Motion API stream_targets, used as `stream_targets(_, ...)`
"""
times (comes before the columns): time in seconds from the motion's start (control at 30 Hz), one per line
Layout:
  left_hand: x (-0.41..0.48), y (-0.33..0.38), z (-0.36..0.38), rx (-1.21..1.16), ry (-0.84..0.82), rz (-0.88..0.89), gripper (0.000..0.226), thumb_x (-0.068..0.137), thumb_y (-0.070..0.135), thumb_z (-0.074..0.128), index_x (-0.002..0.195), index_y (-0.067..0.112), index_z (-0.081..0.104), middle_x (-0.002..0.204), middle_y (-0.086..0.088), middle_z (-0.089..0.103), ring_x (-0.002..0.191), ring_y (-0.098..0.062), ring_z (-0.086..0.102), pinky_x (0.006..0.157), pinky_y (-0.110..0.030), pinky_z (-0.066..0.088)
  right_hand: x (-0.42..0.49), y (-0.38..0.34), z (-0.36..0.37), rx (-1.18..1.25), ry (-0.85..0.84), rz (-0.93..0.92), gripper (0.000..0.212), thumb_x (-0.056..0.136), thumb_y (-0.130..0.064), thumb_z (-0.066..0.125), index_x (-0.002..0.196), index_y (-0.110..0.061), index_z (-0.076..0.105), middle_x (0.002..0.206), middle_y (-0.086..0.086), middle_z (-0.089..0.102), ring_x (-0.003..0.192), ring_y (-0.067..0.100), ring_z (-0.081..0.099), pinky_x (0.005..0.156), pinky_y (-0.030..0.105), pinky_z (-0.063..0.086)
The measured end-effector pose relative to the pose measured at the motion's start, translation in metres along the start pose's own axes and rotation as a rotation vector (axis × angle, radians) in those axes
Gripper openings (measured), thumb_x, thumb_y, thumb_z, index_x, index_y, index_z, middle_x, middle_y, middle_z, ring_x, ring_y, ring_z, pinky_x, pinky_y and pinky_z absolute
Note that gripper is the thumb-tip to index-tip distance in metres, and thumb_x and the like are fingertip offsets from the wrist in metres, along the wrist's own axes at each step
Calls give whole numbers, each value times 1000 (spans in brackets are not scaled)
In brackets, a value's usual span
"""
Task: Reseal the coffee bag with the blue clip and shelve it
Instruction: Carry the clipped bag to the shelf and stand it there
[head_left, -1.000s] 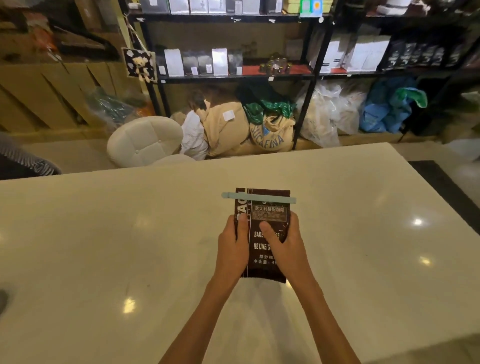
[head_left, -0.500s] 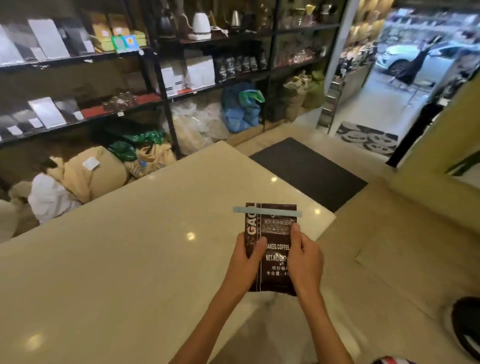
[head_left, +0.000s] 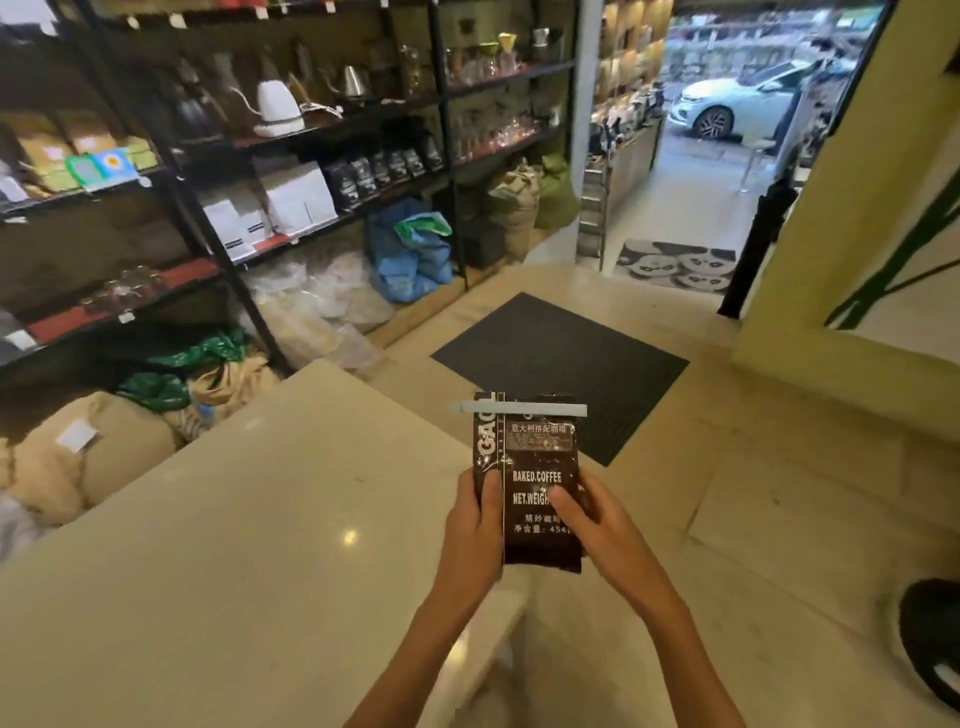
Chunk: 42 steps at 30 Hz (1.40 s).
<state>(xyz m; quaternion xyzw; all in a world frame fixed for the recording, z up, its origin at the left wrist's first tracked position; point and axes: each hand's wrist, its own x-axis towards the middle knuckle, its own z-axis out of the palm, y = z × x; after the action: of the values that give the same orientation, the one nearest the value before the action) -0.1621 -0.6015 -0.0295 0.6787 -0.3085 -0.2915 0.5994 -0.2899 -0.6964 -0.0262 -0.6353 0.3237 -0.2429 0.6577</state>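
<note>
I hold a dark brown coffee bag (head_left: 535, 462) upright in front of me, past the right end of the cream counter (head_left: 234, 545). A pale blue clip (head_left: 519, 408) lies clamped across the bag's folded top. My left hand (head_left: 478, 525) grips the bag's left edge, thumb on the front. My right hand (head_left: 597, 525) grips the right edge, thumb pressed on the label. Black metal shelves (head_left: 332, 218) with rows of dark and white coffee bags stand ahead to the left.
Sacks and plastic bags (head_left: 322, 301) are piled on the floor under the shelves. A dark floor mat (head_left: 561, 358) lies ahead, with a panda mat (head_left: 675, 265) at the open doorway. A yellow wall (head_left: 852, 249) stands at right. A black round object (head_left: 935, 639) sits low right.
The bag was lifted off the counter and carried to the right. My view swung right from the counter's middle toward its right end, the shelves and the doorway. Both hands kept their grip.
</note>
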Motion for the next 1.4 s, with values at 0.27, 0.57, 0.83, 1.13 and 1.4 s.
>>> stream_targets(0.27,111,13,75,-2,-73,16,16,98,48,39,108,40,49,96,24,70,80,-2,72,52,-22,59,95,-12,-82,-95,141,-25,42,86,-50,55,122,-27,62,105,-8,76,95,7,72,71,21,58)
stream_targets(0.57,273,7,217,-20,-31,-43,35,92,53,39,113,28,50,93,-4,71,72,-16,73,43,-25,53,259,-1,-229,-189,108,50,29,99,-46,34,110,-42,61,101,-10,74,94,2,69,78,30,59)
stream_targets(0.83,405,12,279,-120,35,-123,32,93,51,41,118,33,49,114,2,67,100,-11,69,88,-42,57,414,-29,-315,-272,-83,103,35,102,-36,40,133,-28,52,118,-5,68,101,5,68,80,25,59)
stream_targets(1.13,599,-3,211,-197,278,-156,26,98,40,42,117,23,50,111,-4,68,90,-6,72,62,-19,58,645,-54,-247,-247,-362,56,30,93,-28,62,110,-51,53,100,-32,70,97,-13,64,65,6,52)
stream_targets(1.4,753,11,93,-251,503,-158,30,95,46,44,118,27,50,109,-2,70,89,-6,73,61,-18,58,834,-103,-126,-237,-585,7,37,95,-21,58,128,-36,54,115,-11,68,103,-3,65,67,11,54)
